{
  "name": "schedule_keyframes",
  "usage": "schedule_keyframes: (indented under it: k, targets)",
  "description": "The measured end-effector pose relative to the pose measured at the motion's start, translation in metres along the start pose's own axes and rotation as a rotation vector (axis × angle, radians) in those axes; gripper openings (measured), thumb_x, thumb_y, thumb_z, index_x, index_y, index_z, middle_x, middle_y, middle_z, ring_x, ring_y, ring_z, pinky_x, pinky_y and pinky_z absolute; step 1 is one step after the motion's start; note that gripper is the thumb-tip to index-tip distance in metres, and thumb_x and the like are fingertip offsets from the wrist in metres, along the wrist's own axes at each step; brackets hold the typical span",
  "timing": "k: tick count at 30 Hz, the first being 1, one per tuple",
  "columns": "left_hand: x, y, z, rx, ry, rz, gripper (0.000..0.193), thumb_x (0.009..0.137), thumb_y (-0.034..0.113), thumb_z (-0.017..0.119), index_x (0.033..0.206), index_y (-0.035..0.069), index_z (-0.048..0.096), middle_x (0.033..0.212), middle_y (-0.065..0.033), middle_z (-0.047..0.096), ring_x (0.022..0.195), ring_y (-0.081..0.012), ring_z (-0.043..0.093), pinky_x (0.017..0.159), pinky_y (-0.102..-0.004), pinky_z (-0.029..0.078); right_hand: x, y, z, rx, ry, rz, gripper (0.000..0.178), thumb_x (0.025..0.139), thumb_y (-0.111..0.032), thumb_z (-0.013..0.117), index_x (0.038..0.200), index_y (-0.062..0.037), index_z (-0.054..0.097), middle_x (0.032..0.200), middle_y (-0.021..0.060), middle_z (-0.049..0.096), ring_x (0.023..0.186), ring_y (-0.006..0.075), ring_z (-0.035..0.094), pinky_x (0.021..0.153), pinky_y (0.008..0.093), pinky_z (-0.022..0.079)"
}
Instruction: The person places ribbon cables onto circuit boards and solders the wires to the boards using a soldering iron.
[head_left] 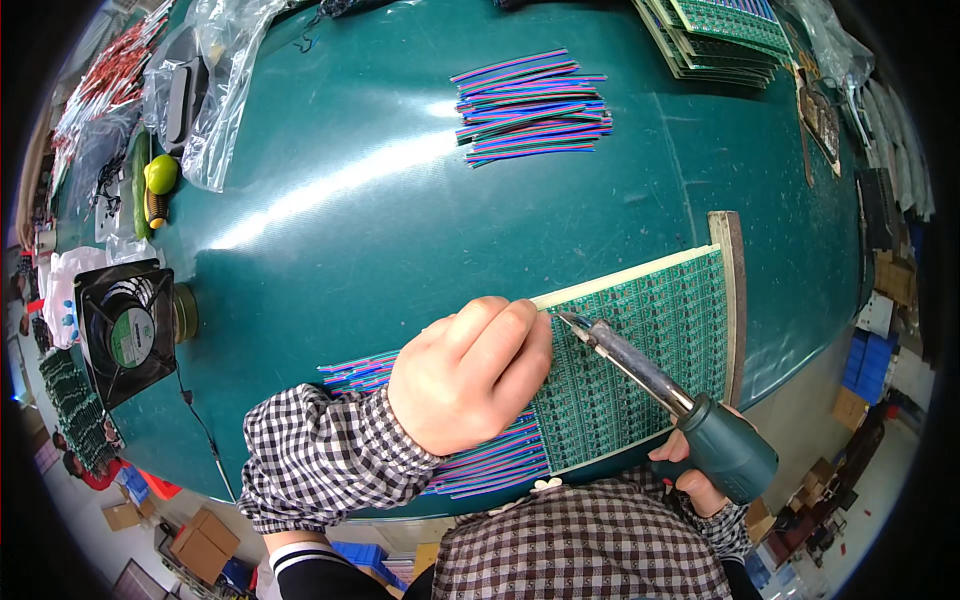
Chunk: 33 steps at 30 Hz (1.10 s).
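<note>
A panel of many small green circuit boards (640, 350) lies in front of me, with coloured wires (500, 460) running out leftward from its left edge. My left hand (470, 375) is closed over the panel's upper left corner, fingertips pinched. Whatever is between those fingertips is hidden. My right hand (690, 475) grips a soldering iron (735, 445) by its dark green handle. Its metal tip points up and left, close beside my left fingertips, at the panel's upper left part. Whether the tip touches the board I cannot tell.
A wooden strip (733, 310) borders the panel's right end. Farther off lie a bundle of coloured wires (535, 110) and a stack of circuit panels (715, 40). At left stand a black fan (127, 335), a round tin (186, 312), a green fruit (160, 174) and plastic bags (225, 90).
</note>
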<state>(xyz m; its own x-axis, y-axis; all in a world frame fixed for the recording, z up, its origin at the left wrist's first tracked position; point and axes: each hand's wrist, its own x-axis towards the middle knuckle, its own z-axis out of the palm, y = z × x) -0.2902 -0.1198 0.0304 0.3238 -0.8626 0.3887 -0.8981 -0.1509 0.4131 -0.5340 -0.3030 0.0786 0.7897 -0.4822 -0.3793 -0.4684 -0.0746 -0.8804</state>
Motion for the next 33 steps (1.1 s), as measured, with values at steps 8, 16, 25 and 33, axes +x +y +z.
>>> schedule_keyframes:
  k: [8, 16, 25, 33]
  targets:
    - [0.0, -0.001, 0.001, 0.037, 0.006, 0.035, 0.035, 0.067, 0.005, 0.073, 0.101, -0.004, 0.073, 0.1, -0.013, 0.067, 0.085, -0.0242, 0.067, 0.066, -0.0319, 0.058, 0.001, -0.003, 0.002, 0.057, 0.001, 0.014, 0.049, 0.077, -0.05, 0.088, 0.093, -0.0043, 0.078, 0.084, 0.0027, 0.078, 0.074, 0.0185, 0.071, 0.071, 0.0337, 0.054]
    - [0.0, -0.002, 0.0, 0.03, -0.002, 0.037, 0.033, 0.068, 0.005, 0.073, 0.1, -0.004, 0.074, 0.099, -0.0127, 0.067, 0.085, -0.0241, 0.067, 0.064, -0.0314, 0.057, 0.001, -0.003, 0.001, 0.005, -0.013, 0.001, 0.047, 0.077, -0.052, 0.086, 0.091, -0.0075, 0.08, 0.085, 0.0009, 0.077, 0.076, 0.0189, 0.069, 0.068, 0.0336, 0.054]
    - [-0.001, -0.001, 0.001, 0.05, -0.005, 0.046, 0.033, 0.068, 0.004, 0.074, 0.1, -0.003, 0.074, 0.099, -0.0121, 0.067, 0.085, -0.0237, 0.067, 0.064, -0.0309, 0.057, 0.002, -0.001, 0.001, -0.047, -0.006, -0.033, 0.044, 0.079, -0.053, 0.084, 0.089, -0.0102, 0.08, 0.082, -0.0019, 0.078, 0.075, 0.0196, 0.069, 0.071, 0.0358, 0.053]
    - [-0.002, 0.001, 0.001, 0.093, -0.004, 0.06, 0.034, 0.067, 0.005, 0.074, 0.101, -0.002, 0.074, 0.1, -0.0119, 0.067, 0.085, -0.0234, 0.068, 0.065, -0.0308, 0.057, -0.002, 0.005, -0.004, -0.023, -0.016, -0.05, 0.046, 0.079, -0.052, 0.085, 0.089, -0.008, 0.078, 0.083, -0.0001, 0.078, 0.072, 0.0209, 0.07, 0.072, 0.0356, 0.054]
